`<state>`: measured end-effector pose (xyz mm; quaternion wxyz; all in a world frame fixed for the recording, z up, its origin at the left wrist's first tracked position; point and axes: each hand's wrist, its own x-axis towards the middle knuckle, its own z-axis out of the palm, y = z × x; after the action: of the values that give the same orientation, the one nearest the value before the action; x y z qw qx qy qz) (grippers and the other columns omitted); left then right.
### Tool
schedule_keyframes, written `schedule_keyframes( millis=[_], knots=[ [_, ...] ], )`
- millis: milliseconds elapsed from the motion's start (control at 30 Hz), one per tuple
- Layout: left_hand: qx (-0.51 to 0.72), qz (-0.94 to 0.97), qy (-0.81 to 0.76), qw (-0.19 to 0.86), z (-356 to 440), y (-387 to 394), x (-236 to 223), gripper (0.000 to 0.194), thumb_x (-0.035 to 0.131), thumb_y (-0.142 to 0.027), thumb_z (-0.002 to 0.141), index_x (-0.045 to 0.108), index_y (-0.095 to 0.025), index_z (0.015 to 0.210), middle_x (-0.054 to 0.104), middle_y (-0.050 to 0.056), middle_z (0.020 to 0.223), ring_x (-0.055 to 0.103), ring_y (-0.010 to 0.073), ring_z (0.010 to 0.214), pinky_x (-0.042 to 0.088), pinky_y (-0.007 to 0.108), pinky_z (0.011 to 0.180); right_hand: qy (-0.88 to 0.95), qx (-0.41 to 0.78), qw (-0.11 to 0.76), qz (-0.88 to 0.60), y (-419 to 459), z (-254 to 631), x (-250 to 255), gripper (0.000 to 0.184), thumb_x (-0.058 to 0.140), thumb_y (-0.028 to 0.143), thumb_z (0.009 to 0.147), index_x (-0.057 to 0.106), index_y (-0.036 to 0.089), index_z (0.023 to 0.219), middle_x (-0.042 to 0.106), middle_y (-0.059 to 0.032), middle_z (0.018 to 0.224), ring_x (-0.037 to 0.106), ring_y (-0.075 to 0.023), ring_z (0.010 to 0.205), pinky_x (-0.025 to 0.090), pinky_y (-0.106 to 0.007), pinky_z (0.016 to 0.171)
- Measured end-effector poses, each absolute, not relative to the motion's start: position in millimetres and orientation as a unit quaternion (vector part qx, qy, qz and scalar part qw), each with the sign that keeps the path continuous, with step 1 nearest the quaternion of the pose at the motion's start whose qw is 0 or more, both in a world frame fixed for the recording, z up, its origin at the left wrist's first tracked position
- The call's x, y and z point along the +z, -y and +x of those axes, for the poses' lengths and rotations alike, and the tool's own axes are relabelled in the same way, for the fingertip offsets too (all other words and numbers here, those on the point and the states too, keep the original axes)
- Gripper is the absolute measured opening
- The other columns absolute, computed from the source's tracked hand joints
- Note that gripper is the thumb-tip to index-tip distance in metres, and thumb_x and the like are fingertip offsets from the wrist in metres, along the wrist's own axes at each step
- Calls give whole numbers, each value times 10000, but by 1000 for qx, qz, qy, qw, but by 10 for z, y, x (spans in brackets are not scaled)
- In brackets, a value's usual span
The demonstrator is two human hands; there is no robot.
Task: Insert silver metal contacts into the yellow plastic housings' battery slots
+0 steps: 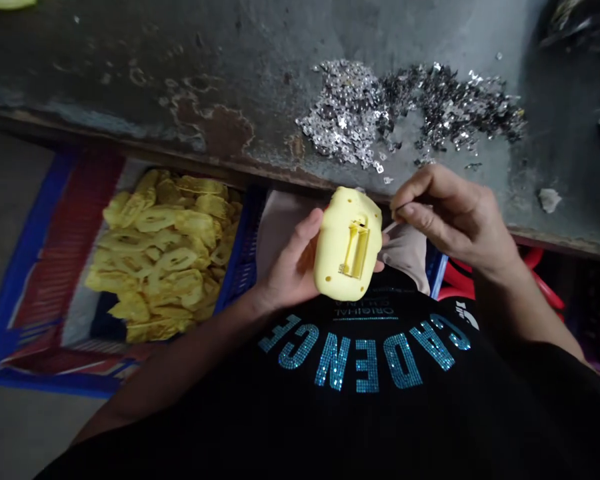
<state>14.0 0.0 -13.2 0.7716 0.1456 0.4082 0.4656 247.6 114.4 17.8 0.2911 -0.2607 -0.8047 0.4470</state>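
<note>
- Two hands work low in the frame, and our left hand (290,263) is the nearer to the yellow casing (347,243), cradling it at centre.
- Our left thumb (305,233) lies along the casing's left side, and the fingertips (379,267) curl round from behind at its right edge, so this hand has a firm hold.
- The casing's long axis runs nearly up and down the frame, its top leaning slightly right, with a yellow clip (355,248) facing up.
- Our right hand (455,217) sits to the right of the casing, its fingers (405,208) just beside the casing's upper right edge.
- Its thumb and forefinger are nearly closed, but we cannot tell whether they pinch something thin.
- A cloth (405,253) lies beneath the right hand.
- Metal flakes (410,113) lie on the concrete bench (130,60) at upper right.
- Yellow shells (155,257) fill a blue crate (240,247) at left.
</note>
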Motion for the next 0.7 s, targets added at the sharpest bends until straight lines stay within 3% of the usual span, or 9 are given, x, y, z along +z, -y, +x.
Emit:
schedule_keyframes(
  millis=[133, 300, 467, 700],
  knots=[
    [428, 165, -397, 795, 204, 25, -81, 731, 833, -748, 871, 784, -189, 1339, 862, 153, 1079, 857, 390, 1014, 701, 400, 739, 769, 551, 242, -214, -1064, 2373, 331, 174, 853, 388, 1093, 833, 218, 1061, 824, 2, 948, 770, -136, 794, 641, -255, 727],
    [427, 191, -423, 777, 238, 96, -68, 679, 749, -772, 922, 820, -213, 1300, 869, 113, 1043, 858, 353, 927, 690, 396, 732, 738, 613, 196, -205, -1134, 2335, 412, 212, 945, 391, 1017, 845, 210, 1065, 832, 11, 911, 779, -137, 743, 684, -252, 698],
    [424, 191, -378, 800, 226, 161, -104, 743, 863, -774, 849, 800, -218, 1337, 877, 151, 1164, 864, 404, 1012, 695, 429, 768, 785, 573, 131, -194, -1189, 2377, 595, 130, 909, 343, 1036, 868, 231, 1088, 873, 7, 953, 820, -154, 818, 698, -252, 729],
    [436, 184, -337, 814, 259, 212, -126, 745, 852, -693, 925, 685, -194, 1452, 878, 173, 1244, 841, 338, 894, 679, 462, 862, 832, 503, 156, -178, -1150, 2363, 632, 49, 885, 270, 1026, 917, 249, 1057, 908, 0, 1028, 859, -152, 897, 705, -269, 847]
  ],
)
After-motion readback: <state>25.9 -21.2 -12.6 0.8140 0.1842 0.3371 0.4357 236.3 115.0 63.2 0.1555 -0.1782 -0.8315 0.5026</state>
